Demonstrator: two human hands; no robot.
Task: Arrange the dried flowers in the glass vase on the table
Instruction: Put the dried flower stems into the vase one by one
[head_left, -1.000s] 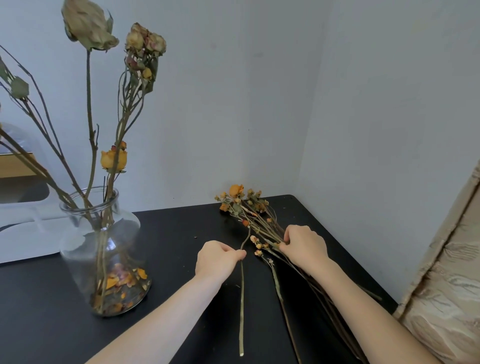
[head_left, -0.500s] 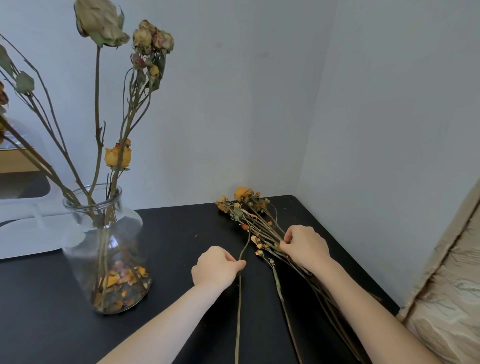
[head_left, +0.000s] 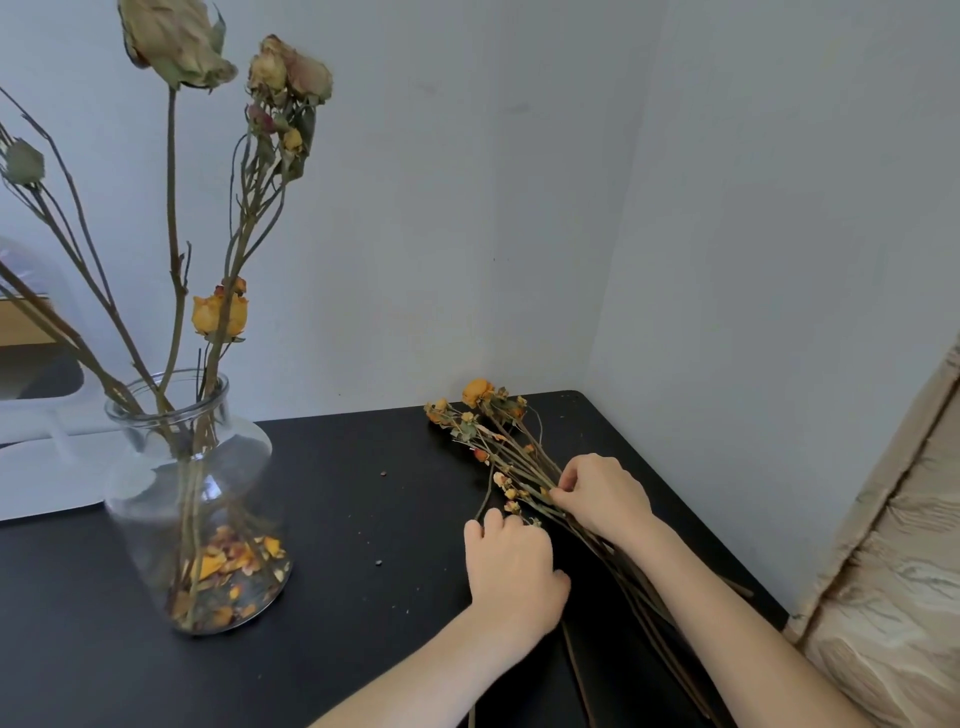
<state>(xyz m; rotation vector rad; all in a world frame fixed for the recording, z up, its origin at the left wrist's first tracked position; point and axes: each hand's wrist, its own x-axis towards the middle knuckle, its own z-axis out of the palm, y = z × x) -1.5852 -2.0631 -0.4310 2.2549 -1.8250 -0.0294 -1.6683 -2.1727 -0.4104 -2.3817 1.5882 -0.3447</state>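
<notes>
Left hand (head_left: 511, 564): placed to the right of the glass vase (head_left: 192, 493), back turned upward, forearm entered from the lower edge; fingers are curled down and closed round a loose stem (head_left: 487, 491), which runs in beneath the knuckles. Right hand (head_left: 602, 499): set farther right of the vase, wrist angled toward the wall corner, fingers bent and pinched on the stems of a bundle of dried flowers (head_left: 498, 431). Bundle: laid flat on the black table (head_left: 337, 519), well apart from the vase on its right, orange heads pointed at the wall. Vase: stood upright on the table, dried roses (head_left: 221, 312) held in it, fallen petals (head_left: 234, 561) collected at its base. Obscured: the grip's underside is covered by the left hand itself; the bundle's lower stems are masked by the right forearm and cut off at the frame bottom; several branches left of the vase are cropped by the frame edge. A white object (head_left: 47, 452) behind the vase cannot be identified.
</notes>
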